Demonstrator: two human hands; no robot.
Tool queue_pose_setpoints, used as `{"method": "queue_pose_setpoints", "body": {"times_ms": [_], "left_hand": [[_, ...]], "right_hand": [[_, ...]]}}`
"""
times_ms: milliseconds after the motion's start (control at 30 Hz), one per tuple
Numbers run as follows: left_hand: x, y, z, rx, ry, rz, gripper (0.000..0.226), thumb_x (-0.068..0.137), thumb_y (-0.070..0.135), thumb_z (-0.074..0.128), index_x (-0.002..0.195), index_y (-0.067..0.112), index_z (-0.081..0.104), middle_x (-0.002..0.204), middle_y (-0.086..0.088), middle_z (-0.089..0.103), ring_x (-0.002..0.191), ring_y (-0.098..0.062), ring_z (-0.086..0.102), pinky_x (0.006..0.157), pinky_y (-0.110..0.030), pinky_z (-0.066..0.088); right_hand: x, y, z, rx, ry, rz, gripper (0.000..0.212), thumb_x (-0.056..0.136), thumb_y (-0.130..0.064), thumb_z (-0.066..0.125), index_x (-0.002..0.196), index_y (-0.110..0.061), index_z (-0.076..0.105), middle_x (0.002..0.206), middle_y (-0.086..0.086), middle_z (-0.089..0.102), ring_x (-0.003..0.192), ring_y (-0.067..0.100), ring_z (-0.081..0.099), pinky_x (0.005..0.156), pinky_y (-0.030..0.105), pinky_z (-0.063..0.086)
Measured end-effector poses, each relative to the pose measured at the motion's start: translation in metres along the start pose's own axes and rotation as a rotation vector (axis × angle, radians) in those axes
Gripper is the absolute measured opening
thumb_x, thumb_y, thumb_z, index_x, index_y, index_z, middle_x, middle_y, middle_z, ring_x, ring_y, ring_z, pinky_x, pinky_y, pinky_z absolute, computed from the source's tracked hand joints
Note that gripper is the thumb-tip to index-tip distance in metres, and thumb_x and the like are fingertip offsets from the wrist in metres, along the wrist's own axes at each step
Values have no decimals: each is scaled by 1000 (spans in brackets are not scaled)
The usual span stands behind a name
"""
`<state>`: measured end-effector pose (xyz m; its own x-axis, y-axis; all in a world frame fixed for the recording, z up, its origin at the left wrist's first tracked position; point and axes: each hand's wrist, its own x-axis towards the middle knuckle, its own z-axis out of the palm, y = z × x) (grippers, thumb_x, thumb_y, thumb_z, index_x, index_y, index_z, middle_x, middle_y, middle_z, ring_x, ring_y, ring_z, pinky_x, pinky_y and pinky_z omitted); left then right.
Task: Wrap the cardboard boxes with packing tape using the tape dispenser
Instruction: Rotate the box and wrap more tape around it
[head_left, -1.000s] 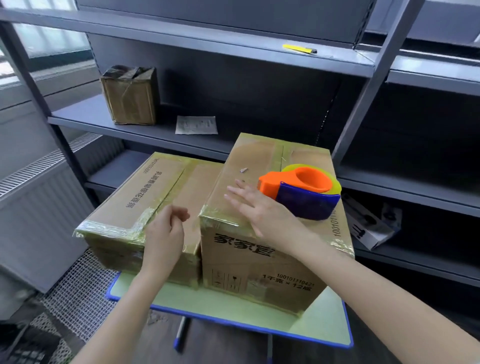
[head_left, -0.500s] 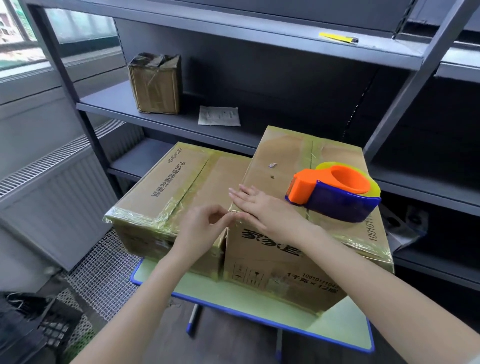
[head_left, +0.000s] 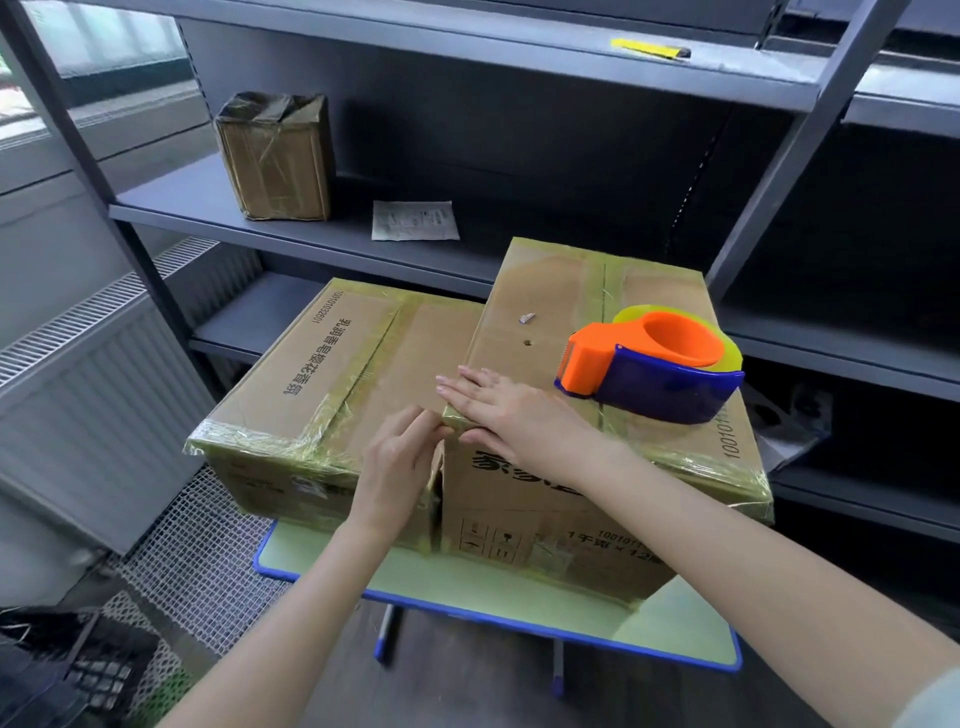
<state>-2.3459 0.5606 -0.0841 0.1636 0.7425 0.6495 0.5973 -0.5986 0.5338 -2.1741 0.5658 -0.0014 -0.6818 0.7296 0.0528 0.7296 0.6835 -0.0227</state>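
The right hand (head_left: 511, 415) lies flat, fingers together, steadying the taller tape-wrapped brown cardboard box (head_left: 597, 395) — the left hand (head_left: 400, 467) pinches tape at its corner (orange-and-blue plastic tape dispenser (head_left: 649, 366) parked on top).

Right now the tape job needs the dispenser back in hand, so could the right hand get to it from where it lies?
Probably yes. The right hand lies flat on the taller box, and the tape dispenser sits on that same top just beyond it, with nothing between.
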Motion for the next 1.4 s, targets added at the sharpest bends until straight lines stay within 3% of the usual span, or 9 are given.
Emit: {"method": "queue_pose_setpoints", "body": {"times_ms": [167, 267, 367, 500, 633, 967, 1100, 1233, 1400], "left_hand": [[-4, 4, -9, -74, -109, -74, 15, 89, 9, 40, 90, 18, 52, 78, 7, 47, 69, -11, 44, 62, -17, 35], [-5, 13, -21, 63, -19, -105, 21, 91, 9, 39, 97, 7, 59, 90, -1, 57, 84, -19, 53, 74, -22, 37], [5, 32, -20, 168, 16, 109, 31, 95, 19, 42, 109, 4, 65, 108, -7, 65, 103, -21, 53, 92, -29, 36], [23, 38, 3, 95, -171, 389, 35, 92, 22, 52, 123, 10, 61, 126, -2, 60, 124, -20, 52, 104, -36, 41], [25, 32, 10, 78, -160, 406, 31, 90, 17, 56, 120, 11, 64, 124, 0, 61, 122, -17, 54, 100, -40, 46], [29, 81, 22, 165, -144, 469, 31, 91, 28, 54, 112, 10, 68, 116, -5, 66, 114, -17, 59, 102, -32, 43], [26, 95, 44, 70, -142, 494, 30, 90, 27, 56, 109, 10, 70, 114, -4, 66, 113, -15, 59, 100, -31, 46], [21, 97, 48, 79, -114, 465, 25, 88, 22, 59, 106, 10, 72, 110, -3, 69, 109, -15, 62, 96, -34, 50], [23, 114, 48, 131, -148, 454, 32, 88, 31, 58, 107, 10, 71, 110, -4, 69, 108, -16, 63, 94, -35, 51]], "right_hand": [[-4, -3, -12, -60, -70, 9, 57, 103, -31, 33, 150, -9, 12, 158, 3, 12, 146, 20, 8, 116, 28, 8], [-26, 2, -20, -74, -145, 34, 58, 104, -33, 23, 151, -12, -3, 159, 0, -2, 146, 13, -4, 118, 27, 0], [-59, 12, -24, -48, -178, 93, 58, 103, -35, 22, 151, -16, -5, 158, -3, -5, 145, 8, -6, 117, 23, -1], [-82, 24, -20, -37, -126, 131, 56, 103, -31, 28, 149, -19, -2, 157, -6, -2, 143, 7, -7, 119, 25, 2], [-79, 22, -10, -60, -60, 122, 54, 102, -18, 39, 150, -11, 15, 157, 3, 16, 146, 20, 12, 115, 27, 5], [-112, 37, -23, -12, -109, 126, 57, 103, -30, 29, 151, -11, 3, 155, -3, -7, 141, 4, -7, 111, 16, -6], [-138, 48, -16, -64, -85, 173, 61, 97, -41, 13, 150, -9, 8, 154, -1, 2, 141, 8, 3, 113, 21, 1], [-137, 47, -12, 0, -54, 184, 53, 102, -19, 36, 149, -8, 13, 157, 4, 10, 145, 13, 6, 116, 22, 3], [-160, 58, -27, 106, -97, 199, 57, 102, -28, 35, 151, -15, 8, 156, -9, 1, 141, 0, -3, 114, 16, 1]]}}
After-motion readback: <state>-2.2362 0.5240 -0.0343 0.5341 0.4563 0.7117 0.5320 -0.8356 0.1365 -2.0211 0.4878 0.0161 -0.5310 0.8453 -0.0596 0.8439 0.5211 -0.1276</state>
